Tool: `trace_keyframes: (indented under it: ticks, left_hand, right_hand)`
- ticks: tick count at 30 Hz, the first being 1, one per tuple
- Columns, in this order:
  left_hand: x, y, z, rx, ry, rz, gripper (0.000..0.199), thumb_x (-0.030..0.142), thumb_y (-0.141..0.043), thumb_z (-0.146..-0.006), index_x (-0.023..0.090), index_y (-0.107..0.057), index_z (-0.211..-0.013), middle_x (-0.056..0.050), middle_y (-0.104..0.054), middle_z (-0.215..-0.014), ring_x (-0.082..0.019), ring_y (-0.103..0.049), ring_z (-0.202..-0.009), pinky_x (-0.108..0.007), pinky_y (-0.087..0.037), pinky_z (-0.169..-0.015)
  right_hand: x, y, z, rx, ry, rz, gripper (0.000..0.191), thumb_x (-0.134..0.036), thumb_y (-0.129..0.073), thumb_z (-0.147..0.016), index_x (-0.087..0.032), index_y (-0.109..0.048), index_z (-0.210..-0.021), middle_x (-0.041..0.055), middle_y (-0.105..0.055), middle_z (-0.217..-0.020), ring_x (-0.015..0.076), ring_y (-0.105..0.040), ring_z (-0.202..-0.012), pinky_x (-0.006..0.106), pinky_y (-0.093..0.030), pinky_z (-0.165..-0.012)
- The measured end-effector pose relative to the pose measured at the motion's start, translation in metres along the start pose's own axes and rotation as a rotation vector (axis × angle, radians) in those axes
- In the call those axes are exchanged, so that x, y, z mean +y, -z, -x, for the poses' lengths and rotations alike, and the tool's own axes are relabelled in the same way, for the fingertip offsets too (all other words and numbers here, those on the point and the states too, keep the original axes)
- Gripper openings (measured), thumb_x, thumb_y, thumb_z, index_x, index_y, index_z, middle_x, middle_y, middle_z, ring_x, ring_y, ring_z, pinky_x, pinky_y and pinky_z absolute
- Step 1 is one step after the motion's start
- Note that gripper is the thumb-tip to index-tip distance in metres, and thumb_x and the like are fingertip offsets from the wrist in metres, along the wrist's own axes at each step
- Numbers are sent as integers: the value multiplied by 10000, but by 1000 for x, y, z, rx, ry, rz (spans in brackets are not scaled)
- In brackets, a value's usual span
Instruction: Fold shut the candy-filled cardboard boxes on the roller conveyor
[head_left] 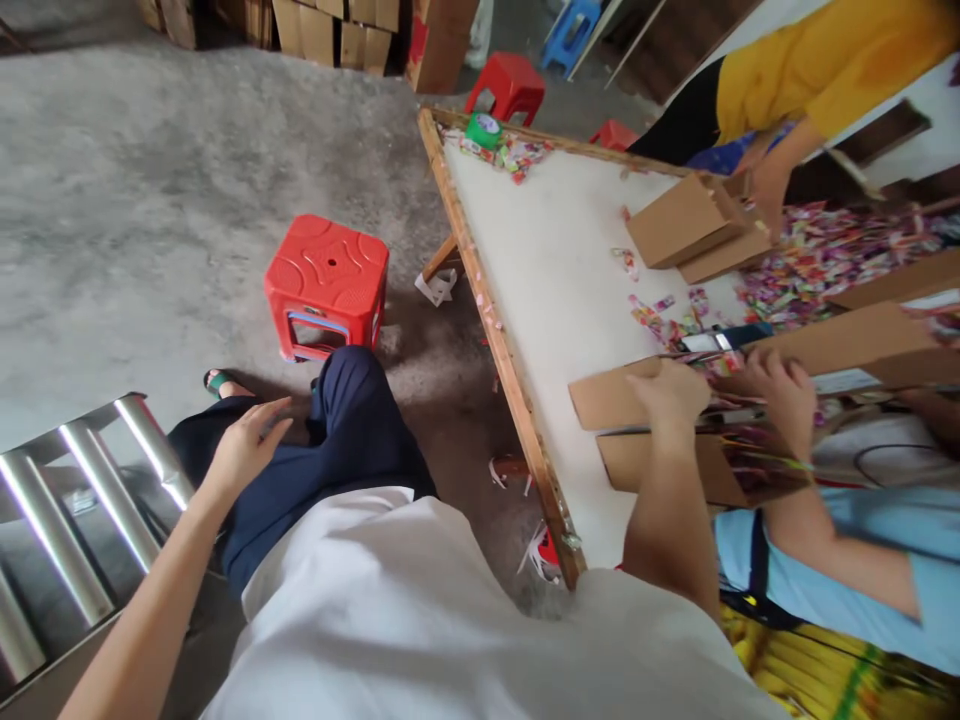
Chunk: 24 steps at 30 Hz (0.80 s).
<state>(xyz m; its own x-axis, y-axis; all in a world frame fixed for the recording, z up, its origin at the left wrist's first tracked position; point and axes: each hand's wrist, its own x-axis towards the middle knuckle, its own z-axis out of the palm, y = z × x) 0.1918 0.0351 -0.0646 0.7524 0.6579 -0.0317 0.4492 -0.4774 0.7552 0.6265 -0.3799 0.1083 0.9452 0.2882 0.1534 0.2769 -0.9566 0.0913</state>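
My left hand hangs in the air over my dark trousers, beside a metal roller conveyor. Its fingers are loosely apart and hold nothing. On the right, my right hand grips an open cardboard box at its flap on the white tabletop. Part of the box and my fingertips are hidden behind that hand. Inside the box, small colourful wrapped packets show. Close by, a co-worker's hand rests on the same group of boxes.
A red plastic stool stands on the concrete floor. Green tape lies at the table's far corner. Another person in a yellow sleeve handles a cardboard box near a heap of packets. Cartons are stacked behind.
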Motion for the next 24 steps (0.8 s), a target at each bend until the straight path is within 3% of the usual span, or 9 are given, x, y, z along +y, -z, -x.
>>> trace_keyframes:
  ticks: [3,5,8,11,13,15,17,19,24]
  left_hand:
    - [14,-22,0,-132,134,243,628,676,-598,-778,209,-675,-1191,-99,-716,-1183,-311,-673,-1110,-447,-531,-1010]
    - [33,-47,-7,-228,221,458,768,730,-671,-698,178,-650,-1232,-140,-698,-1216,-326,-652,-1154,-466,-502,-1043]
    - [72,-89,-25,-360,343,768,907,747,-748,-620,178,-605,-1312,-184,-632,-1324,-361,-599,-1230,-499,-465,-1067]
    - [112,-119,-46,-512,520,1058,885,777,-641,-731,208,-534,-1400,-189,-505,-1472,-370,-520,-1327,-520,-429,-1094]
    - [126,-125,-57,-573,622,1254,872,821,-478,-806,191,-528,-1406,-193,-492,-1482,-372,-511,-1335,-528,-429,-1091]
    - [124,-117,-62,-549,634,1470,886,835,-357,-841,153,-561,-1369,-198,-566,-1404,-373,-565,-1271,-529,-462,-1055]
    - [105,-96,-55,-404,576,1666,839,790,-346,-881,118,-600,-1314,-185,-650,-1283,-342,-631,-1169,-492,-501,-1019]
    - [74,-67,-33,-105,547,1742,734,706,-386,-925,101,-630,-1261,-158,-701,-1167,-287,-673,-1064,-429,-529,-989]
    - [-2,10,58,670,659,1518,583,578,-339,-999,117,-670,-1133,-95,-712,-952,-219,-690,-942,-347,-569,-914]
  right_hand:
    - [-31,9,10,13,-192,69,307,-341,-673,-834,-92,-712,-1009,210,-662,-796,339,-636,-778,420,-413,-662]
    - [-60,24,26,38,-119,26,271,-328,-674,-838,-131,-710,-1021,171,-676,-804,306,-625,-761,399,-413,-679]
    - [-109,51,59,131,189,-58,98,-266,-639,-854,-185,-692,-869,96,-659,-743,260,-593,-733,408,-423,-788]
    - [-157,74,94,251,530,-165,140,-206,-586,-881,-202,-637,-751,46,-624,-703,232,-562,-729,449,-395,-937]
    - [-188,83,115,272,746,-281,184,-213,-562,-914,-210,-624,-740,28,-610,-692,220,-549,-728,441,-391,-974]
    - [-220,84,135,242,962,-378,208,-199,-543,-936,-216,-630,-748,17,-598,-680,210,-541,-736,420,-383,-999]
    - [-255,79,154,190,1176,-438,246,-152,-512,-948,-219,-643,-751,13,-586,-671,205,-528,-747,402,-369,-1009]
    - [-291,70,175,127,1363,-492,276,-109,-487,-945,-215,-659,-758,22,-585,-685,205,-514,-759,367,-381,-957]
    - [-386,63,232,-151,1780,-554,253,-89,-479,-940,-200,-705,-911,59,-632,-828,210,-513,-850,317,-392,-816]
